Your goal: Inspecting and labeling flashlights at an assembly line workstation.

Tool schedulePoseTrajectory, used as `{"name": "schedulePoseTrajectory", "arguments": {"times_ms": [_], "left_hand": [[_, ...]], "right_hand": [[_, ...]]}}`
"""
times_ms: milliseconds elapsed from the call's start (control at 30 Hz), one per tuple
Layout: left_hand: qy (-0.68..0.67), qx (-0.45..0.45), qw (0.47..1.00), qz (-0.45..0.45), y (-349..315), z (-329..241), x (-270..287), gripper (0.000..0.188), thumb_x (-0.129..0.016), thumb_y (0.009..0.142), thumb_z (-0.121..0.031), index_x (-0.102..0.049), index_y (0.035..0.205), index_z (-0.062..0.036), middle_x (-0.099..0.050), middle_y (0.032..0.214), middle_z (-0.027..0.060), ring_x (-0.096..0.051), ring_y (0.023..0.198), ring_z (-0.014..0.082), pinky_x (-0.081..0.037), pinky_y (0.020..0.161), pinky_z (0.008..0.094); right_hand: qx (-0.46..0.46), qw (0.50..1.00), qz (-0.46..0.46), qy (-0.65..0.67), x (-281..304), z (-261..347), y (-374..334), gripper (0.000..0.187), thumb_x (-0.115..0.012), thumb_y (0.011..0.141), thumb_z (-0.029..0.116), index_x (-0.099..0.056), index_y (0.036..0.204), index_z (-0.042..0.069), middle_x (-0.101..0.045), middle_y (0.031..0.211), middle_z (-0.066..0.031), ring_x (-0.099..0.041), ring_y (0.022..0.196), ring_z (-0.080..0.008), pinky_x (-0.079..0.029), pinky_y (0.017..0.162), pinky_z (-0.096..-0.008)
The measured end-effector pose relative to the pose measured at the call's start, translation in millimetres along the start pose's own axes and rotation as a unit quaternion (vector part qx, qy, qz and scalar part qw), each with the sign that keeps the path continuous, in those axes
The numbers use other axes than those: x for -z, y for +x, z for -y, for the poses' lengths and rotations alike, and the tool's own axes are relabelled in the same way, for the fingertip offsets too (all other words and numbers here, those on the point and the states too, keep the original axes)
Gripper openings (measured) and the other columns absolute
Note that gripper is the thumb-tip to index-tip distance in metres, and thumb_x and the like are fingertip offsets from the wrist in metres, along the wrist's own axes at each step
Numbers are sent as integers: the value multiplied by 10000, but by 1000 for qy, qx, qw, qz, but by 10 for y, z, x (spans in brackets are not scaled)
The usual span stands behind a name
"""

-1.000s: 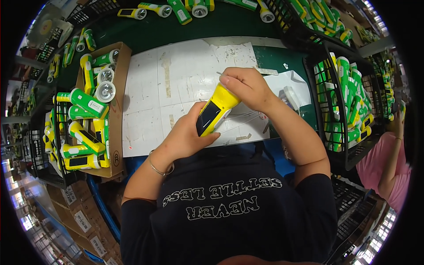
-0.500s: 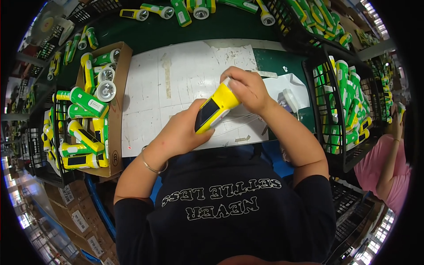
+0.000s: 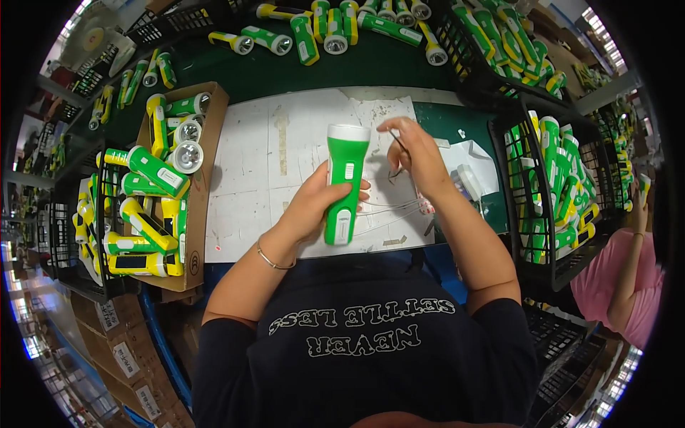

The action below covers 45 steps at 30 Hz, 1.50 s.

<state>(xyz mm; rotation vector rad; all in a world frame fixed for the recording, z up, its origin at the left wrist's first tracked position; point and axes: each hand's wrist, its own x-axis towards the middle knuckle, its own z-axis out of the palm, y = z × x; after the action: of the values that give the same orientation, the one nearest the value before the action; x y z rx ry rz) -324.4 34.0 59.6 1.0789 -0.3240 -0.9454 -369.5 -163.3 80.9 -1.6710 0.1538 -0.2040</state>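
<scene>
A green flashlight (image 3: 345, 182) with a white head rim, a white switch and a pale label stands nearly upright in my left hand (image 3: 312, 202). My left fingers wrap round its body, the thumb across the front. To the right, apart from the flashlight, hangs my right hand (image 3: 419, 158) with its fingers bent. A thin dark thing shows among those fingers, too small to name. Thin white cords (image 3: 389, 210) lie on the white work surface (image 3: 250, 164) below my hands.
A cardboard box (image 3: 202, 235) of flashlights stands at the left, against a black basket (image 3: 109, 214). At the right is a black crate (image 3: 553, 242) full of flashlights. More flashlights (image 3: 335, 36) lie along the far side. A person in pink (image 3: 614, 278) sits at far right.
The flashlight has turned from its yellow, dark-panelled side to its green switch side and now stands more upright. My right hand has let go of its head and moved right.
</scene>
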Motion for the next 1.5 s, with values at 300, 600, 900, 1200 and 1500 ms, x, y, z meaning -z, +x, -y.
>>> {"name": "schedulePoseTrajectory", "arguments": {"times_ms": [300,600,900,1200,1500], "left_hand": [[-169,94,979,-69,93,20,-5,416,-441,920,-424,-468,1123,-62,-552,751,57,-537,605,136,-476,529,274],[-204,70,974,-68,138,93,-46,338,-458,923,-365,-466,1085,-69,-534,769,72,-526,610,149,-472,510,283],[-138,-71,987,-32,225,113,-237,584,-313,930,-508,-389,1265,-35,-551,1019,122,-573,926,232,-496,747,352],[-3,-55,997,-61,344,-138,133,520,-409,928,-407,-347,1340,-95,-499,1180,96,-500,1107,218,-419,892,371],[554,-190,752,-302,1941,-503,1126,670,-699,736,-320,-402,1243,2,-425,1192,239,-446,1088,357,-400,921,382]], "right_hand": [[-83,994,54,-36,-126,-169,-477,330,-417,934,346,-566,946,51,-495,618,4,-456,576,-65,-376,547,-229],[-123,982,136,-44,-365,-145,-710,364,-598,853,340,-610,745,-8,-533,593,-10,-452,563,-67,-380,523,-250],[-102,986,126,-43,-362,-152,-725,279,-661,818,297,-626,835,21,-499,611,38,-436,549,-44,-363,502,-224],[-93,729,-345,-584,2238,563,-919,555,-552,790,535,-621,756,-15,-569,619,-174,-539,547,-240,-398,546,-395],[-311,697,-289,-578,2805,374,-1479,721,-474,767,651,-584,669,-55,-574,679,-264,-575,690,-405,-425,647,-475]]}}
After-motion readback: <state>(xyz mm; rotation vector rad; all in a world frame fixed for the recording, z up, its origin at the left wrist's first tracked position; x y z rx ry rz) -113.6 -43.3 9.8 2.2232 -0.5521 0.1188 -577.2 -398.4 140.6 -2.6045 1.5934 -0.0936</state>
